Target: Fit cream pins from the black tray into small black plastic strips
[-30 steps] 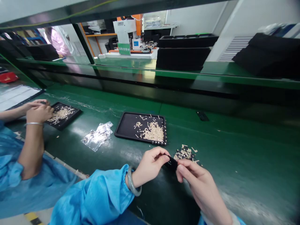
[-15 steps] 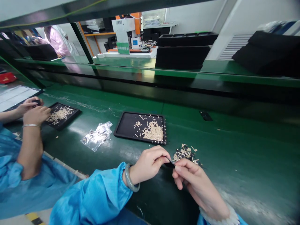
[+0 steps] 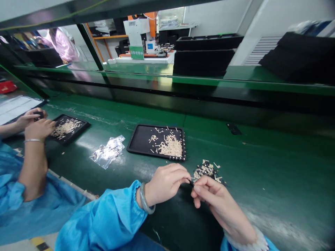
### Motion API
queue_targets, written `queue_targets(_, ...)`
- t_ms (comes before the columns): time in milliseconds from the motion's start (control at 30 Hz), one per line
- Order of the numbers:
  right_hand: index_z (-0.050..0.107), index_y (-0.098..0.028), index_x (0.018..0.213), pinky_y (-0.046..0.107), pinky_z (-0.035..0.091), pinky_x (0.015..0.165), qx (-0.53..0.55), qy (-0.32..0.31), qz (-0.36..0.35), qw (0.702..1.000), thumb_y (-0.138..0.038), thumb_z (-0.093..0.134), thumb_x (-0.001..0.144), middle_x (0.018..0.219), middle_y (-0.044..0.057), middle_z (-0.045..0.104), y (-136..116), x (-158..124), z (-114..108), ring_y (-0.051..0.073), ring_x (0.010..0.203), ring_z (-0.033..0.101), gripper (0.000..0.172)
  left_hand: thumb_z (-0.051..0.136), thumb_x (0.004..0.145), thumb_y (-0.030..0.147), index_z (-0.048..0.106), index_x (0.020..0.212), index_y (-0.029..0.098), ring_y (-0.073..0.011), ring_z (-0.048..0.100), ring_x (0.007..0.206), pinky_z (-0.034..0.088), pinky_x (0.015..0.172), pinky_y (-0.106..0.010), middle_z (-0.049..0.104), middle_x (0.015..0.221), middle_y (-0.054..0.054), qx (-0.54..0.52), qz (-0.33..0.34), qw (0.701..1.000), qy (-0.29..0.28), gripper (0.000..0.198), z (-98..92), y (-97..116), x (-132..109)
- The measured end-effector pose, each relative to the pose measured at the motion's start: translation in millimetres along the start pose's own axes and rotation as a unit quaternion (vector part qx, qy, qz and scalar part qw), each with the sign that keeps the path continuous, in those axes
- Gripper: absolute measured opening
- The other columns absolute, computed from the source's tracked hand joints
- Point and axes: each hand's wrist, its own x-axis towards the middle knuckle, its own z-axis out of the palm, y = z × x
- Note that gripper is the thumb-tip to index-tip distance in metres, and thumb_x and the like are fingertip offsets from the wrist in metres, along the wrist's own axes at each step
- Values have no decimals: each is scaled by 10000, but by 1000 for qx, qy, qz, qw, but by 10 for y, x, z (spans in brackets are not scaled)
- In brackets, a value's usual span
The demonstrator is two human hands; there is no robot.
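Observation:
Between my hands is a small thin black piece (image 3: pixel 191 182), mostly covered by fingers. My left hand (image 3: pixel 167 183) pinches one end of it, and my right hand (image 3: pixel 213 195) pinches the other end. Just behind my right fingers lies a pile of small black and cream pieces (image 3: pixel 206 169) on the green bench. Past my left hand rests a black tray (image 3: pixel 138 141), its right half heaped with little cream strips (image 3: pixel 171 144). Small pale-tipped bits line the tray's right edge and front right corner.
Left of the tray lie clear plastic bags (image 3: pixel 108 151). Farther left, a co-worker's hands (image 3: pixel 39 125) hold a dark piece beside a second black tray (image 3: pixel 78 132) of cream strips. A flat black piece (image 3: pixel 233 129) lies at the back right. Black bins (image 3: pixel 204 59) stand on the shelf.
The black piece has turned between my fingers and now looks narrower. My hands have shifted only slightly, both keeping their pinch.

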Motion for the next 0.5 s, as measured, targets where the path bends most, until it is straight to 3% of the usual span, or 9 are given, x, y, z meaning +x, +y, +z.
queue_targets(233, 631, -156, 863, 257, 450, 552, 93, 13, 36, 995, -483, 544, 833, 713, 54, 668, 27, 43, -3, 131, 538, 591, 340, 457, 886, 190, 635, 869, 180, -113, 583, 806, 456, 756, -226, 657, 863, -13, 53, 17, 998, 33, 179, 37, 9, -31)
queue_targets(300, 643, -158, 909, 260, 465, 564, 92, 10, 37, 995, -462, 591, 805, 771, 65, 673, 35, 49, -28, 134, 570, 598, 325, 448, 889, 183, 637, 888, 186, -110, 583, 827, 452, 765, -223, 658, 888, -11, 49, 19, 998, 25, 189, 32, 13, -30)
queue_targets(433, 666, -167, 843, 248, 467, 587, -87, 6, -2, 996, -398, 664, 750, 690, 37, 659, -57, 11, -174, 136, 598, 592, 249, 417, 863, 110, 601, 997, 213, -133, 563, 949, 418, 843, -280, 631, 1053, -9, 66, -3, 997, -36, 250, -27, 24, 3)
queue_targets(500, 681, -170, 830, 253, 465, 589, -225, -22, -15, 974, -402, 640, 759, 671, 34, 655, -205, -3, -302, 139, 589, 586, 246, 418, 830, 73, 550, 1075, 206, -152, 521, 1048, 391, 883, -307, 588, 1144, -27, 75, -42, 996, -33, 308, -63, 17, 26)
